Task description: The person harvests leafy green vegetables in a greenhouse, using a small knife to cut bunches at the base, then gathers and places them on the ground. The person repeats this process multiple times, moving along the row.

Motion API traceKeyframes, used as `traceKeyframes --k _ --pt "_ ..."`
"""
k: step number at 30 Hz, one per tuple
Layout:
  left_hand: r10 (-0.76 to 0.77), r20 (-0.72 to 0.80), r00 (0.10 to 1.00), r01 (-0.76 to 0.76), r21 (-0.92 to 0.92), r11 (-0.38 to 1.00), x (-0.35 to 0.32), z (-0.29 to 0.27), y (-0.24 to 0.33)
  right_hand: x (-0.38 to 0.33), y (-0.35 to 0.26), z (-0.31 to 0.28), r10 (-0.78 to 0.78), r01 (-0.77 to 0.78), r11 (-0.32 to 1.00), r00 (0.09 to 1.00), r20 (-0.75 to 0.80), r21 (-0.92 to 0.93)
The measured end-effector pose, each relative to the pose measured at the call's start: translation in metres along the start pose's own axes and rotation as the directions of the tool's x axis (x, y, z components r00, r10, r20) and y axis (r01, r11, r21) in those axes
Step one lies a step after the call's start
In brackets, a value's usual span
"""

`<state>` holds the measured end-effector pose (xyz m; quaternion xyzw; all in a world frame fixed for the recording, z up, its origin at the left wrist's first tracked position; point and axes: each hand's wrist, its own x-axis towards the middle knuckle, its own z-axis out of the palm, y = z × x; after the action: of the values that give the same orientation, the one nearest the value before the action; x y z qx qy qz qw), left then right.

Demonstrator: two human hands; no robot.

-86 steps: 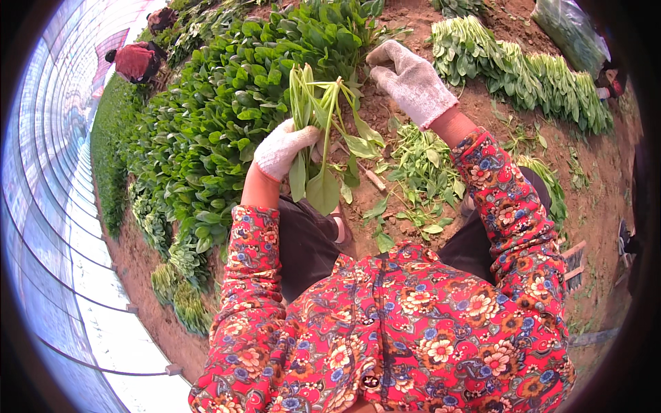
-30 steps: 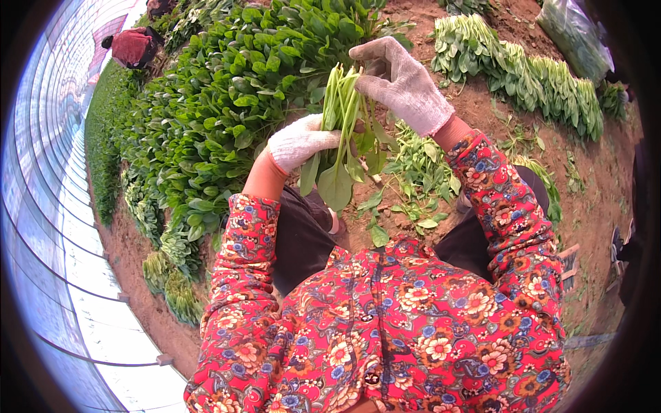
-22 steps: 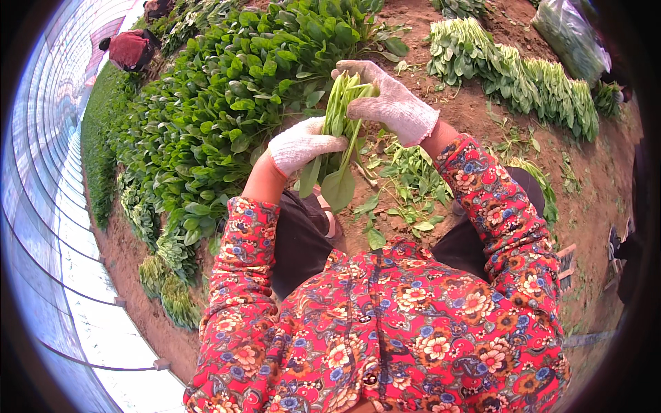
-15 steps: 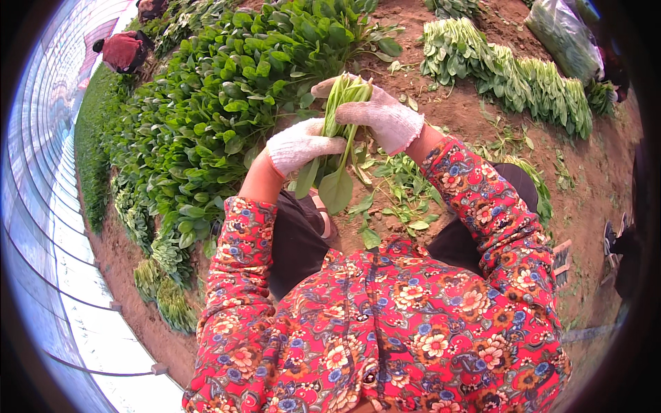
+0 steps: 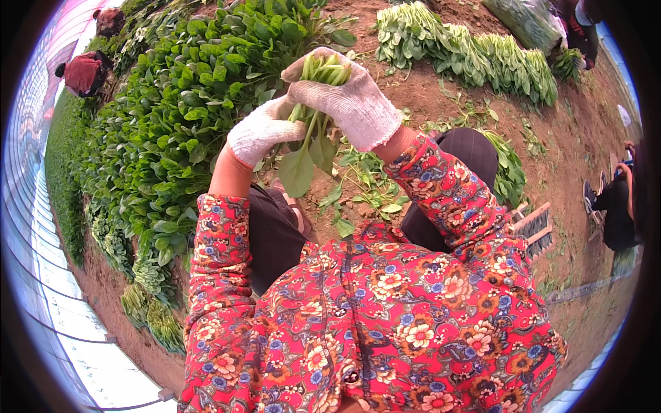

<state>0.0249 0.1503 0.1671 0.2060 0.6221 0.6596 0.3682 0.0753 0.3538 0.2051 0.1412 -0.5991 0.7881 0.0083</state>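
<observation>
Both my hands wear white knitted gloves and close on one bunch of green leafy plants (image 5: 311, 141). My left hand (image 5: 260, 131) grips the stems from the left side. My right hand (image 5: 344, 100) wraps over the top of the bunch, and pale stem ends poke out above its fingers. Broad leaves hang down below both hands. My red flowered sleeves come up from the lower edge. The bunch is held above bare brown soil, right beside a bed of growing green plants (image 5: 172, 124).
Loose leaves (image 5: 372, 193) lie scattered on the soil under my hands. Rows of cut greens (image 5: 468, 51) lie at the back right. A person in red (image 5: 86, 72) crouches at the far left. Another person's arm (image 5: 616, 213) shows at the right edge.
My right hand came down from above and closed over the top of the bunch. The bunch has been drawn together and turned so the stem ends point up.
</observation>
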Motion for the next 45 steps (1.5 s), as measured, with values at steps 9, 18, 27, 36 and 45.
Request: traceKeyframes --k 9,18,27,36,45 --pt "0.094 -0.044 0.995 -0.097 -0.066 0.993 0.014 -0.010 -0.016 -0.098 -0.077 -0.141 -0.442 0.477 0.878 0.765 -0.469 -0.049" --pt "-0.081 -0.044 0.996 0.080 -0.030 0.996 0.014 -0.017 -0.031 -0.259 -0.062 -0.299 -0.418 -0.519 0.674 0.319 -0.851 -0.526" --pt "-0.177 -0.082 0.981 0.176 -0.020 0.984 0.025 -0.011 -0.043 -0.277 0.112 -0.345 0.128 -0.878 -0.213 0.411 -0.903 -0.429" --pt "-0.276 -0.142 0.950 0.290 0.084 0.953 0.022 0.003 -0.032 -0.252 0.208 -0.344 0.162 -0.852 -0.312 0.387 -0.908 -0.419" --pt "-0.317 -0.198 0.928 0.345 0.130 0.929 0.023 0.007 -0.027 -0.260 0.237 -0.323 0.124 -0.819 -0.332 0.453 -0.883 -0.468"
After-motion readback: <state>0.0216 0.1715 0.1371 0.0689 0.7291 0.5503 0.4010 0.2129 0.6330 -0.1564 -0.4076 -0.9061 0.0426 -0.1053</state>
